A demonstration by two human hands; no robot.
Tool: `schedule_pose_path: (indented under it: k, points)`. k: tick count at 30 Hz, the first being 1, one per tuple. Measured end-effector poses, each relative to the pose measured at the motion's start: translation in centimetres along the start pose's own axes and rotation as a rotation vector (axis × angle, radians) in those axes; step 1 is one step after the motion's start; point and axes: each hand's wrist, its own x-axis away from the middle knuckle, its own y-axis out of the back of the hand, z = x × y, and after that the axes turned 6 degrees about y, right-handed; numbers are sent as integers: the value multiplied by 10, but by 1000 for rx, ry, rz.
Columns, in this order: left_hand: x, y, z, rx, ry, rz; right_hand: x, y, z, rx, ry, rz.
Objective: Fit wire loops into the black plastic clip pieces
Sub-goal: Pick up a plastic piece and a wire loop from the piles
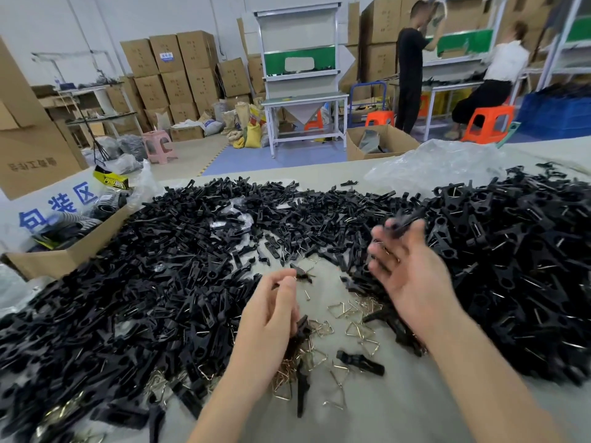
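Near the front edge of the surface (399, 404), the left grip (268, 314) curls round a black clip piece (302, 327), thumb pressed against forefinger. The right grip (412, 276) is spread, with a blurred clip (404, 220) at its fingertips. Wire loops (359, 330) lie scattered between both grips, ringed by heaped clip pieces (144, 282).

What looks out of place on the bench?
Nothing stands out as damaged. Black plastic clip pieces lie heaped loose over the grey table, triangular metal wire loops scattered between; a crumpled clear plastic bag sits behind.
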Motion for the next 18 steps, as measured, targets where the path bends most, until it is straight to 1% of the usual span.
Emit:
schedule_pose_path:
  k: [1, 3, 4, 5, 6, 8, 10, 12, 13, 14, 15, 18]
  points:
    - [0, 2, 2, -120, -29, -74, -11, 0, 11, -92, -43, -32]
    - [0, 4, 7, -341, -68, -144, -23, -1, 25, -160, -100, 18]
    - [1, 5, 8, -422, -79, -153, -22, -4, 24, -135, -116, 68]
    - [3, 7, 8, -509, -90, -163, -17, -8, 19, -54, -129, 119]
    - [4, 8, 8, -610, -108, -175, -7, -11, 10, 86, -135, 161]
    - [10, 10, 9, -791, -144, -156, 22, -15, -12, 496, -61, 238]
    - [19, 13, 12, -887, -151, -36, 45, -10, -35, 903, 108, 388]
    - [26, 17, 19, -995, -167, 83, 59, -3, -51, 1305, 204, 580]
    - [28, 19, 22, -1049, -171, 104, 62, -1, -57, 1470, 234, 644]
    - [28, 21, 23, -1076, -181, 91, 64, 1, -60, 1587, 254, 690]
    - [26, 22, 24, -1091, -194, 48, 65, 2, -61, 1642, 263, 718]
    - [12, 23, 20, -1178, -184, -62, 68, 2, -59, 1631, 249, 741]
